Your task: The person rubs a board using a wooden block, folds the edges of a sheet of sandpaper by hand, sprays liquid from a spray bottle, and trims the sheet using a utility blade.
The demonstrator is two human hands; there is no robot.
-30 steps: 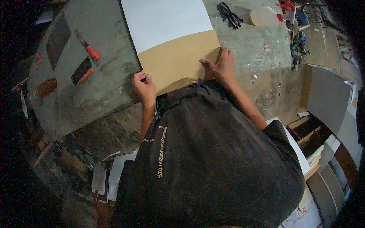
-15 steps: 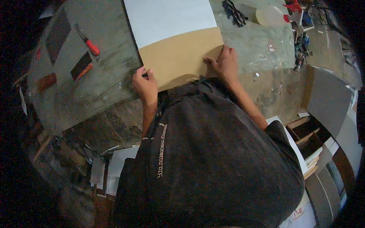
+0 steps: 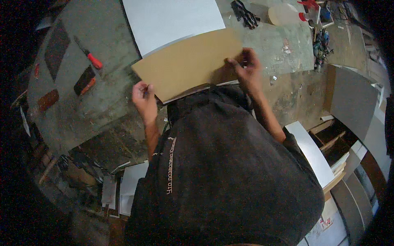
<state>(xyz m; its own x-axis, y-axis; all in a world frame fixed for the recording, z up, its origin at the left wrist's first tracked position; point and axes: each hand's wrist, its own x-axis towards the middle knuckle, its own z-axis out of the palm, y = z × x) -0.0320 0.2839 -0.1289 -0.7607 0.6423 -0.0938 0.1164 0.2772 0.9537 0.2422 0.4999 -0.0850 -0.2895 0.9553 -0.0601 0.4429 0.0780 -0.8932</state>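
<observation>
Head view: left hand (image 3: 144, 98) and right hand (image 3: 245, 69) gripping opposite ends of flat tan rectangular board (image 3: 188, 63), lifted off stained grey counter (image 3: 102, 102), white sheet (image 3: 174, 20) just behind.

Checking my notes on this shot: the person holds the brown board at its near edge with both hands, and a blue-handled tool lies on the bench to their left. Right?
Not quite. In the head view the tool has a red handle, not blue. The rest holds: left hand and right hand grip the brown board on the bench.
</observation>
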